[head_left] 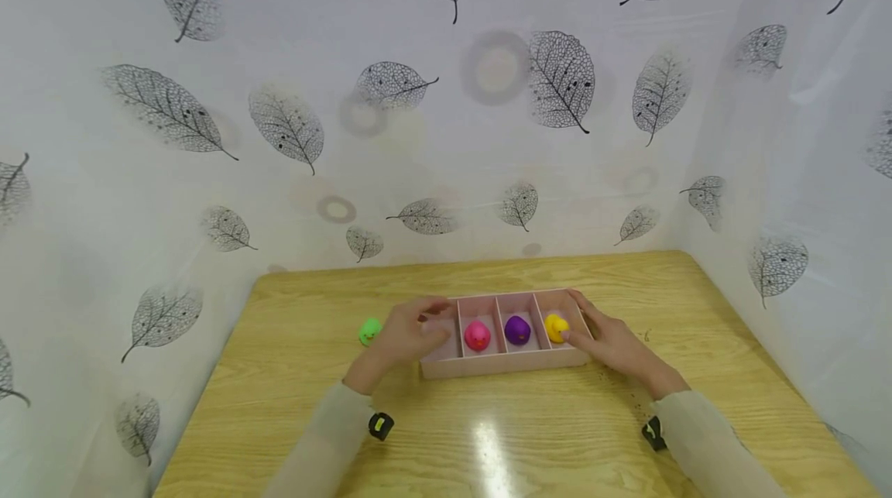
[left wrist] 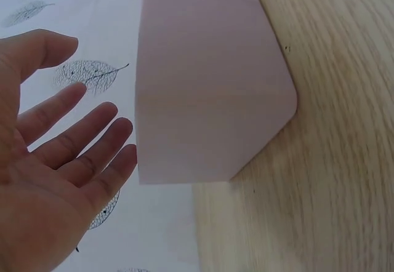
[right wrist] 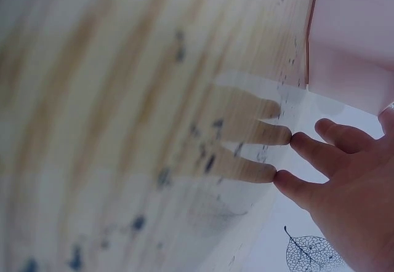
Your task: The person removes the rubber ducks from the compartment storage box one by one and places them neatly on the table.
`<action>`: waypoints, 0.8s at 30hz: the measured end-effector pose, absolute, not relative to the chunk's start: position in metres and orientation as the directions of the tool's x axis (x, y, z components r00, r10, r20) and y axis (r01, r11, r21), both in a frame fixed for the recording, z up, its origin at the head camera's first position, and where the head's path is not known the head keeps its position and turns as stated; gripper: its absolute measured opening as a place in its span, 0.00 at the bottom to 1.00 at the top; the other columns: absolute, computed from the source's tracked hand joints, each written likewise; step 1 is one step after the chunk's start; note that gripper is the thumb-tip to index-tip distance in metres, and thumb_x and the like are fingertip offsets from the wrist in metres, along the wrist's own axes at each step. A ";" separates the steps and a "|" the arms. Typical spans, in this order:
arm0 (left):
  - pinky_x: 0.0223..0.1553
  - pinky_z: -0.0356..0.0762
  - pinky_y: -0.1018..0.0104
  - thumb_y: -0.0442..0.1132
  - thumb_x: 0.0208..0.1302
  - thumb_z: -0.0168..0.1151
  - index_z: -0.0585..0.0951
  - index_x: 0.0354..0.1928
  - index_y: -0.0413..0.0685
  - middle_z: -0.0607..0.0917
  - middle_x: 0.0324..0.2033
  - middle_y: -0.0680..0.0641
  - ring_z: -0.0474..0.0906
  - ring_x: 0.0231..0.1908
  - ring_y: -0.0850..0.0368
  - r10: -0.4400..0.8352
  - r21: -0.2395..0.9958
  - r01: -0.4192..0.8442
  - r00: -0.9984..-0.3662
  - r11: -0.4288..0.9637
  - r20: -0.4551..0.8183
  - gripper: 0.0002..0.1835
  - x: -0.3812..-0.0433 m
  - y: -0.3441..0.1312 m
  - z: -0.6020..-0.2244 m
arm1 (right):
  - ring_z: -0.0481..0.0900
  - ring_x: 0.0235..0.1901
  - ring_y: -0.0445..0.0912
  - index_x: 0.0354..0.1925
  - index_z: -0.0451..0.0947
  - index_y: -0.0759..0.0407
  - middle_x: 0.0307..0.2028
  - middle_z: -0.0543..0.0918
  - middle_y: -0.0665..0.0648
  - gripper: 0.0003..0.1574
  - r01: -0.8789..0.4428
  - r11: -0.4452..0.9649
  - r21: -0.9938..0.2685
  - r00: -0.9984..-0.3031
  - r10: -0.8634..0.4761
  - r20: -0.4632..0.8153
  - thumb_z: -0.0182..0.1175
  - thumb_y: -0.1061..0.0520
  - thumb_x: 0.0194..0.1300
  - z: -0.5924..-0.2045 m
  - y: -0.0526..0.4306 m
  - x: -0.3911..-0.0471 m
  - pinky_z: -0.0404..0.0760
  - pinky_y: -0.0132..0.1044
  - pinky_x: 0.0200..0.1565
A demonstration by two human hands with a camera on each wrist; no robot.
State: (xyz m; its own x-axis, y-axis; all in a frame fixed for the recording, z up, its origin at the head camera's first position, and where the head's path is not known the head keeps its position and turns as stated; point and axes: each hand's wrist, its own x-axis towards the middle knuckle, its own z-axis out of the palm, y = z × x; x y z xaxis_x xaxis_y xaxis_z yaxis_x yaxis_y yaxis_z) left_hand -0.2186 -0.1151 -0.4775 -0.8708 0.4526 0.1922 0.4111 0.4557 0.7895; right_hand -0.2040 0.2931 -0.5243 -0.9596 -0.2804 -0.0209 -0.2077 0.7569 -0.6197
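A pale pink box (head_left: 505,362) with several compartments lies on the table. A pink rubber duck (head_left: 477,336), a purple rubber duck (head_left: 517,331) and a yellow rubber duck (head_left: 556,327) each sit in a separate compartment. My left hand (head_left: 411,331) is at the box's left end, its fingers spread and holding nothing in the left wrist view. Over the right end reaches my right hand (head_left: 613,339), thumb beside the yellow duck. In the right wrist view, its outer fingers (right wrist: 320,152) extend to the tabletop; its thumb is hidden there.
A green rubber duck (head_left: 370,331) stands on the wooden table (head_left: 557,428), left of my left hand. White sheeting with leaf prints (head_left: 425,142) encloses the table at the back and sides. Small dark specks (right wrist: 209,161) mark the tabletop near my right hand.
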 end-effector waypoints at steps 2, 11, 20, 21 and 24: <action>0.61 0.82 0.40 0.37 0.65 0.69 0.80 0.64 0.37 0.87 0.57 0.37 0.83 0.57 0.39 0.465 0.787 0.408 -0.867 0.463 0.176 0.26 -0.219 -0.111 -0.479 | 0.76 0.64 0.77 0.86 0.38 0.40 0.75 0.65 0.77 0.55 -0.211 0.755 -0.621 -0.959 -0.282 -0.018 0.56 0.34 0.76 -0.525 0.293 -0.204 0.75 0.75 0.62; 0.63 0.80 0.37 0.38 0.66 0.70 0.80 0.65 0.39 0.86 0.60 0.36 0.83 0.59 0.36 0.561 0.761 0.476 -0.808 0.440 0.181 0.26 -0.221 -0.093 -0.487 | 0.74 0.65 0.78 0.86 0.38 0.41 0.75 0.64 0.77 0.55 -0.200 0.759 -0.620 -0.960 -0.278 -0.030 0.55 0.33 0.76 -0.524 0.293 -0.205 0.74 0.75 0.62; 0.59 0.83 0.43 0.37 0.64 0.72 0.80 0.65 0.36 0.88 0.56 0.38 0.84 0.54 0.40 0.585 0.723 0.504 -0.793 0.473 0.171 0.27 -0.224 -0.079 -0.495 | 0.76 0.64 0.77 0.86 0.38 0.41 0.75 0.65 0.77 0.55 -0.212 0.758 -0.617 -0.959 -0.284 -0.019 0.56 0.34 0.76 -0.526 0.293 -0.205 0.75 0.74 0.62; 0.58 0.84 0.46 0.37 0.64 0.72 0.80 0.65 0.36 0.88 0.56 0.38 0.85 0.53 0.41 0.584 0.720 0.502 -0.795 0.479 0.165 0.28 -0.225 -0.078 -0.495 | 0.76 0.64 0.77 0.86 0.38 0.41 0.75 0.65 0.77 0.55 -0.213 0.759 -0.616 -0.959 -0.284 -0.019 0.56 0.34 0.76 -0.526 0.293 -0.205 0.75 0.74 0.62; 0.48 0.84 0.58 0.39 0.65 0.72 0.80 0.66 0.40 0.89 0.52 0.41 0.84 0.47 0.45 0.574 0.706 0.489 -0.806 0.512 0.142 0.28 -0.225 -0.075 -0.497 | 0.75 0.64 0.77 0.86 0.38 0.41 0.75 0.66 0.77 0.55 -0.212 0.759 -0.616 -0.959 -0.284 -0.020 0.56 0.34 0.76 -0.525 0.293 -0.205 0.75 0.74 0.62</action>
State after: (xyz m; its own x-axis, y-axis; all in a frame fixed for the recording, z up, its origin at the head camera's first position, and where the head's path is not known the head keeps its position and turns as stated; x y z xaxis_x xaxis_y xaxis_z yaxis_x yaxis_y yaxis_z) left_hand -0.2252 -0.0753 -0.4965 -0.8062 0.5742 0.1424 0.4892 0.5117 0.7063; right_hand -0.2052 0.2934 -0.5254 -0.9585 -0.2843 -0.0199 -0.2123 0.7589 -0.6157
